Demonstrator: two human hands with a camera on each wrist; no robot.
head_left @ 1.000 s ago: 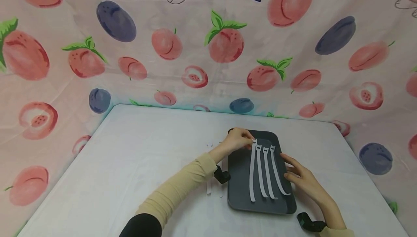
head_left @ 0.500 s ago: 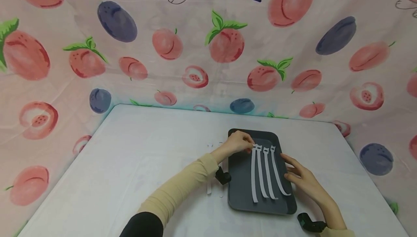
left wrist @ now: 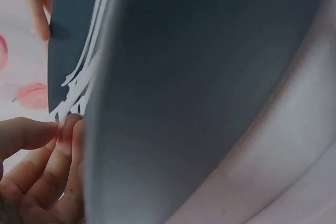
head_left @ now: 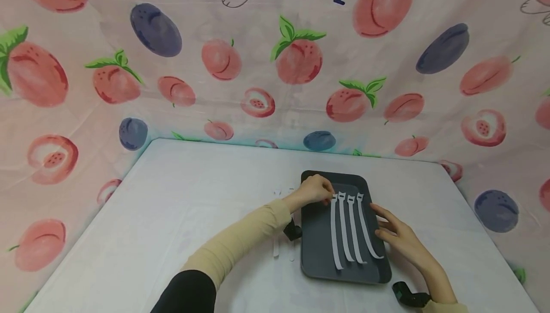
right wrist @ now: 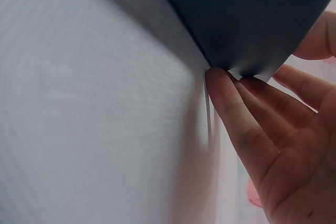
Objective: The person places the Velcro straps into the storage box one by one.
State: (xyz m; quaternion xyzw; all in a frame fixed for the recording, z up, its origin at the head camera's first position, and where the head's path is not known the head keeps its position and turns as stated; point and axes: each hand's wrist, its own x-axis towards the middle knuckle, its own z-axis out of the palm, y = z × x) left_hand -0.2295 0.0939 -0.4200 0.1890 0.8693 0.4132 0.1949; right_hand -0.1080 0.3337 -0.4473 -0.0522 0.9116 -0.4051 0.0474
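A dark grey tray (head_left: 315,255) lies on the white table, with several white cable ties side by side in it. My left hand (head_left: 315,190) reaches over its left side and pinches the slotted head of the leftmost cable tie (head_left: 333,232) between thumb and fingertips. That tie's tail curves towards the tray's near end. In the left wrist view the thumb and fingers of the left hand (left wrist: 42,166) meet at the white heads. At the tray's right edge rests my right hand (head_left: 399,236), its fairly straight fingertips touching the outer wall, as the right wrist view shows close up.
Left of the tray, partly hidden under the left forearm, another white strip (head_left: 276,248) lies on the white table (head_left: 206,184). A fruit-print cloth (head_left: 258,40) hangs behind the table and along its sides.
My left hand has come slightly nearer along the tray, drawing the leftmost cable tie's head down level with the others; its tail now bends more. The right hand has stayed put.
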